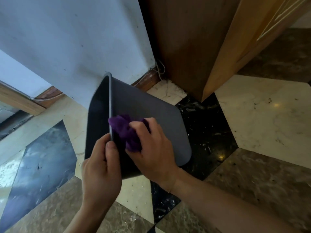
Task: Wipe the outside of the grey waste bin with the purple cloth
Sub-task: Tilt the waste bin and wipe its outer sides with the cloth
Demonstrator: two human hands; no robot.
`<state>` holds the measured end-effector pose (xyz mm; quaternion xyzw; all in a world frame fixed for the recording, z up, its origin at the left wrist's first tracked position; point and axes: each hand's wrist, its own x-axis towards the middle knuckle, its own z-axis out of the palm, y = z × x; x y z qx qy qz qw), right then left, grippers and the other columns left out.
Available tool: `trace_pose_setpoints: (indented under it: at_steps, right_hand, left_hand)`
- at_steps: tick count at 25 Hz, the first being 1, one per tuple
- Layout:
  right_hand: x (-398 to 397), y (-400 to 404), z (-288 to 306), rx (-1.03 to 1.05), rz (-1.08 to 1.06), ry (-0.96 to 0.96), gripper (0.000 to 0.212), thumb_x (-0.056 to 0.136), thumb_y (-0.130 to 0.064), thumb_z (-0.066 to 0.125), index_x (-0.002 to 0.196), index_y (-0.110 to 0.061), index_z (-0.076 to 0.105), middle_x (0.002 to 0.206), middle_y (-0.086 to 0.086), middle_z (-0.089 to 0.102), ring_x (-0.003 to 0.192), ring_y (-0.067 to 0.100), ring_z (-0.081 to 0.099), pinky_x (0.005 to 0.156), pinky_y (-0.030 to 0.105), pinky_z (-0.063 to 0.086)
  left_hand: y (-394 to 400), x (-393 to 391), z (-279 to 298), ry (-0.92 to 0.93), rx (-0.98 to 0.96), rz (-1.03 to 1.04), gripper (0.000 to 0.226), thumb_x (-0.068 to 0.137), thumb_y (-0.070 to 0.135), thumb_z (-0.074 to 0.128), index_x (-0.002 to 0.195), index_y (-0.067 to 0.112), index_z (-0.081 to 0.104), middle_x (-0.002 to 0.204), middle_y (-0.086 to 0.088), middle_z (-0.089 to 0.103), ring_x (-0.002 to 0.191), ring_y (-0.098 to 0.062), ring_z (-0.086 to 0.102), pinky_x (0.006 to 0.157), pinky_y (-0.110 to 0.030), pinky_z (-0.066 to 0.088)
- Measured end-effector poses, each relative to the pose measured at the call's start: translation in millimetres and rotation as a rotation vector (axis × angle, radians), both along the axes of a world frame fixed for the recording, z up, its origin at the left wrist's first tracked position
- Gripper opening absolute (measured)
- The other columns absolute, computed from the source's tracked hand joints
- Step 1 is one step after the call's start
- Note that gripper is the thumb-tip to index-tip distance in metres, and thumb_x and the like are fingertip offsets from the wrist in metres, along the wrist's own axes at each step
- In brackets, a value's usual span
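The grey waste bin (pixel 151 108) is tipped over toward the left, its open mouth facing left and its dark inside showing. My left hand (pixel 99 167) grips the bin's near rim, thumb on the outer edge. My right hand (pixel 151 145) presses the bunched purple cloth (pixel 124 132) against the bin's outer side wall, close to the rim. Part of the cloth is hidden under my fingers.
A white wall (pixel 72 39) stands just behind the bin, with a wooden skirting board (pixel 148 78) and a loose white cable (pixel 159 66). A wooden door frame (pixel 193 47) rises at the right. The floor is patterned marble tiles (pixel 260 115).
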<state>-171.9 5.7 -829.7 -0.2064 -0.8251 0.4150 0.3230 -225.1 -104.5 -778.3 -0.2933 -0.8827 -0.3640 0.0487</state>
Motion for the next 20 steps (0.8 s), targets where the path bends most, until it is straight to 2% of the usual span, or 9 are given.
trace_pose_setpoints:
  at_steps: [3,6,9,11,13,14,16,18,20]
  right_hand:
    - [9,23,-47,-0.017,-0.073,-0.257,0.040,0.083,-0.055,0.047,0.116,-0.036,0.040,0.119,0.001,0.048,0.099,0.020,0.053,0.067,0.033,0.052]
    - [4,54,-86,-0.077,-0.206,-0.389,0.040,0.083,-0.052,0.050,0.119,-0.036,0.044,0.121,0.001,0.047,0.103,0.025,0.055,0.075,0.038,0.053]
    - [-8,94,-111,-0.284,-0.379,-0.505,0.037,0.089,-0.050,0.050,0.120,-0.034,0.038,0.124,0.008,0.045,0.106,0.035,0.056,0.080,0.042,0.049]
    - [-18,117,-116,-0.457,-0.427,-0.604,0.037,0.094,-0.048,0.048,0.124,-0.030,0.038,0.130,0.013,0.044,0.108,0.043,0.056,0.086,0.047,0.048]
    - [-35,130,-105,-0.469,-0.412,-0.661,0.040,0.096,-0.046,0.047,0.129,-0.024,0.038,0.135,0.017,0.043,0.109,0.046,0.056,0.090,0.050,0.048]
    - [-46,130,-91,-0.446,-0.381,-0.653,0.042,0.097,-0.045,0.047,0.131,-0.023,0.039,0.135,0.018,0.044,0.110,0.046,0.056,0.090,0.049,0.047]
    - [-70,118,-51,-0.391,-0.259,-0.541,0.040,0.097,-0.045,0.045,0.131,-0.023,0.042,0.130,0.017,0.052,0.108,0.042,0.059,0.087,0.041,0.046]
    - [-86,86,-7,-0.314,-0.060,-0.343,0.037,0.094,-0.048,0.046,0.125,-0.027,0.046,0.119,0.011,0.059,0.101,0.036,0.063,0.081,0.037,0.045]
    - [-84,43,24,-0.170,0.113,-0.132,0.038,0.087,-0.056,0.047,0.118,-0.033,0.046,0.112,0.002,0.057,0.089,0.028,0.064,0.073,0.041,0.053]
  left_hand:
    - [-8,-14,-1,-0.010,-0.015,0.052,0.032,0.095,0.030,0.032,0.101,0.022,0.062,0.069,0.014,0.058,0.070,0.011,0.056,0.049,-0.023,0.038]
    - [-14,-17,1,-0.017,-0.020,0.057,0.030,0.095,0.032,0.029,0.098,0.025,0.059,0.067,0.010,0.058,0.072,0.003,0.057,0.048,-0.023,0.037]
    - [-11,-16,-1,-0.043,-0.025,0.021,0.033,0.096,0.035,0.030,0.103,0.024,0.060,0.062,0.008,0.058,0.070,-0.004,0.058,0.046,-0.017,0.036]
    - [-7,-13,2,-0.052,-0.026,0.014,0.030,0.096,0.038,0.029,0.101,0.031,0.058,0.057,0.008,0.056,0.066,-0.005,0.059,0.044,-0.015,0.037]
    - [-4,-8,5,-0.070,-0.002,0.011,0.025,0.095,0.041,0.029,0.092,0.041,0.054,0.052,0.002,0.055,0.062,-0.007,0.060,0.042,-0.015,0.039]
    - [-3,-6,6,-0.071,0.010,0.015,0.026,0.095,0.043,0.028,0.088,0.043,0.053,0.058,0.000,0.059,0.059,-0.008,0.060,0.043,-0.014,0.039]
    - [-2,-4,6,-0.054,0.028,0.010,0.030,0.095,0.043,0.028,0.089,0.039,0.058,0.070,0.008,0.063,0.053,-0.009,0.059,0.041,-0.015,0.038]
    - [-1,-4,4,-0.034,0.040,-0.005,0.038,0.094,0.040,0.030,0.097,0.027,0.066,0.059,0.008,0.060,0.050,-0.007,0.058,0.040,-0.018,0.036]
    - [-3,-4,0,-0.011,0.027,-0.004,0.045,0.093,0.037,0.031,0.106,0.016,0.069,0.047,0.006,0.055,0.056,-0.004,0.061,0.040,-0.015,0.036]
